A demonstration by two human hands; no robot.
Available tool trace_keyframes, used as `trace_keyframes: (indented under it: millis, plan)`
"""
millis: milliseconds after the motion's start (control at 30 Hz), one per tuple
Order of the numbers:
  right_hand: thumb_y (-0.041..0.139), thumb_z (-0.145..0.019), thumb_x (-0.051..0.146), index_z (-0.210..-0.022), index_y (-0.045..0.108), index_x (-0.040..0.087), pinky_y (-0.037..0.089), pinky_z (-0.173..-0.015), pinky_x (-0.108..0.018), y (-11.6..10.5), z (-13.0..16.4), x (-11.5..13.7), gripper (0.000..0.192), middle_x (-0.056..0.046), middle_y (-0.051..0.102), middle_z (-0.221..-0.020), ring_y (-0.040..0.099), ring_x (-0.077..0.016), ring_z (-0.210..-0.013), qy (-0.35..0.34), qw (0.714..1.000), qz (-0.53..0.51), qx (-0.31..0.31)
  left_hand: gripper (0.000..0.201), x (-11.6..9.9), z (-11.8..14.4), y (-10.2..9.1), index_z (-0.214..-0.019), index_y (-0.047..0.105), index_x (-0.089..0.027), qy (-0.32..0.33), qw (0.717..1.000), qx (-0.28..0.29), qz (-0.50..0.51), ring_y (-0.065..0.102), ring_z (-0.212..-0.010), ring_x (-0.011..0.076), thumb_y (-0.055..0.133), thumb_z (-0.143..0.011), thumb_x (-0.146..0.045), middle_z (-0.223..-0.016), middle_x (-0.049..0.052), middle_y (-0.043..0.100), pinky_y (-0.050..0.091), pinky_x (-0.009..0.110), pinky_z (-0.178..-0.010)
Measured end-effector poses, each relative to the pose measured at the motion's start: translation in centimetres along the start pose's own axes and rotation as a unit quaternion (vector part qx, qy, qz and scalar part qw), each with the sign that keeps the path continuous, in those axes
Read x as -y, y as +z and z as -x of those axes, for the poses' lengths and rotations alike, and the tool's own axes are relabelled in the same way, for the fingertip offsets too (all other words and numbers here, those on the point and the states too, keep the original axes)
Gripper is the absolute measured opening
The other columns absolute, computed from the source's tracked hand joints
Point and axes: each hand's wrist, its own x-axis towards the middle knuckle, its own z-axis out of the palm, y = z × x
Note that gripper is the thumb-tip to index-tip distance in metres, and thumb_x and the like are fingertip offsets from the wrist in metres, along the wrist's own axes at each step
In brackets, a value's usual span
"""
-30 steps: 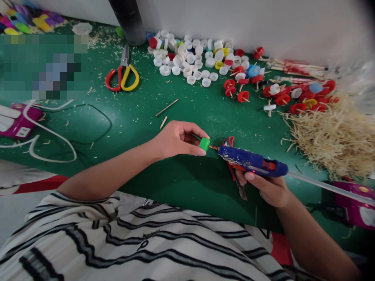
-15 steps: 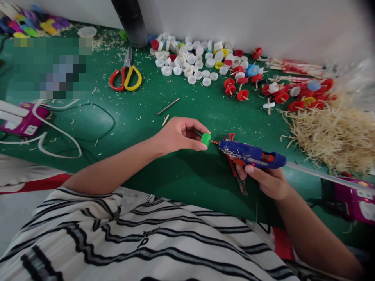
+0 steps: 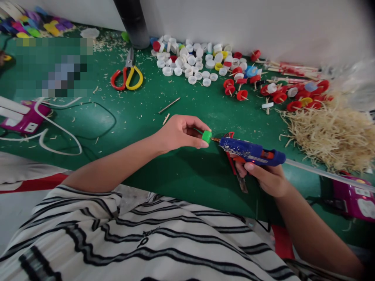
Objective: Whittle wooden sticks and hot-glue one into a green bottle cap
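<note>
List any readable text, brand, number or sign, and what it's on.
None readable.
Glue gun: pale side label, too small to read.
Shirt: small dark lettering with a ring-shaped mark below, illegible.
Left magenta box: white patch with tiny marks, too blurred.
Right magenta box: pale patches, any print too blurred.

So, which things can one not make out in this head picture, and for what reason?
In the head view:
Whether the nozzle touches the green cap: too small to tell.
Middle of the red tool: hidden behind the glue gun.
Far end of the glue stick: cut off by the right edge.
Item at upper left: pixelated.
</note>
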Motion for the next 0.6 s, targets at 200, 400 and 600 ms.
trace_keyframes:
  millis: [200,400,600]
  plan:
    - [0.071,-0.102,0.042,-0.110,0.081,0.024,0.050,-0.061,-0.029,-0.10,0.13,-0.50,0.022,0.000,0.067,-0.072,0.061,-0.0148,-0.064,0.003,1.000,-0.020,0.006,0.041,0.39,-0.14,-0.24,-0.096,0.079,-0.013,0.005,1.000,0.014,0.005,0.075,-0.068,0.0125,0.097,-0.058,-0.010,-0.077,0.002,0.078,0.066,0.024,-0.064]
    - [0.072,-0.101,0.041,-0.113,0.081,0.023,0.048,-0.059,-0.030,-0.04,-0.19,-0.44,0.023,0.000,0.067,-0.072,0.059,-0.0144,-0.062,-0.003,0.999,-0.037,0.006,0.039,0.23,-0.17,0.02,-0.094,0.078,-0.012,0.009,1.000,0.017,0.008,0.073,-0.065,0.0104,0.096,-0.060,-0.010,-0.079,0.000,0.078,0.064,0.023,-0.063]
    - [0.077,-0.096,0.045,-0.113,0.083,0.023,0.045,-0.054,-0.031,-0.03,-0.35,0.42,0.028,-0.001,0.066,-0.066,0.057,-0.0154,-0.057,0.010,0.997,-0.071,-0.005,0.041,0.59,-0.37,-0.02,-0.098,0.078,-0.012,0.020,0.999,0.029,0.017,0.073,-0.065,0.0103,0.097,-0.062,-0.015,-0.082,0.001,0.077,0.065,0.025,-0.064]
